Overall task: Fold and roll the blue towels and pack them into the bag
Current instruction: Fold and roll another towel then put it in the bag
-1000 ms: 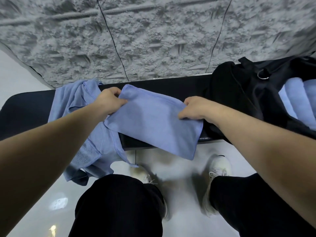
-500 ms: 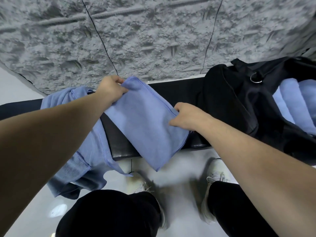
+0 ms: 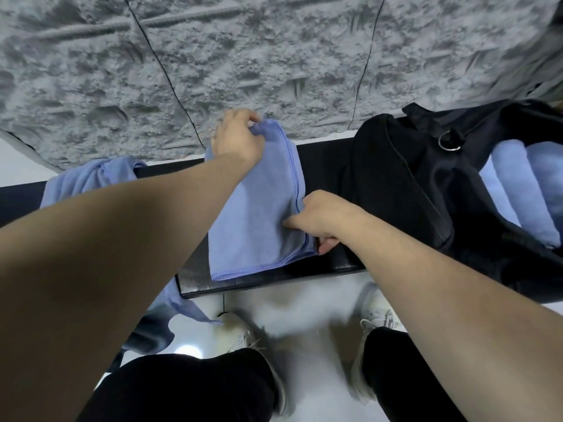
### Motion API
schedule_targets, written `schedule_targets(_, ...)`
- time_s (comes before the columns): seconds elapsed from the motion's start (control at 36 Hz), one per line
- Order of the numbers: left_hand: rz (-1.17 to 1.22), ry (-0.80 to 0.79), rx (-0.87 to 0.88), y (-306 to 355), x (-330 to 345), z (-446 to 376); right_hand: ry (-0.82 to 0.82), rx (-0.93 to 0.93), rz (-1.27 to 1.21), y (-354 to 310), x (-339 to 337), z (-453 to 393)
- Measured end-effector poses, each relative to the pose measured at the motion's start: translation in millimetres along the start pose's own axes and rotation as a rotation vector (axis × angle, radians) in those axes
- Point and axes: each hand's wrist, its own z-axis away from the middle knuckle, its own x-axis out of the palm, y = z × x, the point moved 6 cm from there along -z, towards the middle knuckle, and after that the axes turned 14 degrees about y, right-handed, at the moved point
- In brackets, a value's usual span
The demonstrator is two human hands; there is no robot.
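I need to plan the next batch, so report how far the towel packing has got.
Done: rolled towels already lie inside the open bag. In hand: a folded towel lies on the bench, the left hand pinching its far corner and the right hand gripping its right edge; it is not yet rolled. Left: a loose pile at the bench's left end, unfolded.
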Motion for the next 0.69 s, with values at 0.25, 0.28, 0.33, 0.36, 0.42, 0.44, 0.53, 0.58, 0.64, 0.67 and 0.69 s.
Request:
schedule_targets(0.25,0.016,0.088,-0.149,-19,-19,53,-0.012,0.015,-0.087,1,3,5)
schedule_targets(0.28,0.009,0.105,-0.176,-23,-23,59,-0.019,0.015,-0.101,0,3,7)
schedule_targets(0.33,-0.014,0.102,-0.215,-29,-31,69,-0.031,0.019,-0.129,0,3,12)
schedule_targets(0.36,-0.031,0.081,-0.228,-33,-34,74,-0.036,0.024,-0.136,0,3,15)
schedule_targets(0.42,-0.056,0.027,-0.247,-39,-39,84,-0.044,0.028,-0.15,0,4,21)
schedule_targets(0.44,-0.067,0.006,-0.245,-41,-42,90,-0.05,0.029,-0.164,0,4,24)
schedule_targets(0.53,-0.064,-0.029,-0.245,-48,-53,109,-0.057,0.028,-0.226,3,4,33)
schedule_targets(0.58,-0.039,-0.04,-0.263,-55,-60,116,-0.046,0.026,-0.26,7,2,38)
schedule_targets(0.64,0.015,-0.076,-0.32,-62,-66,124,-0.036,0.034,-0.263,12,1,43)
schedule_targets(0.67,0.053,-0.095,-0.358,-65,-68,128,-0.029,0.04,-0.257,16,1,44)
schedule_targets(0.69,0.08,-0.113,-0.394,-67,-70,133,-0.021,0.045,-0.251,19,1,46)
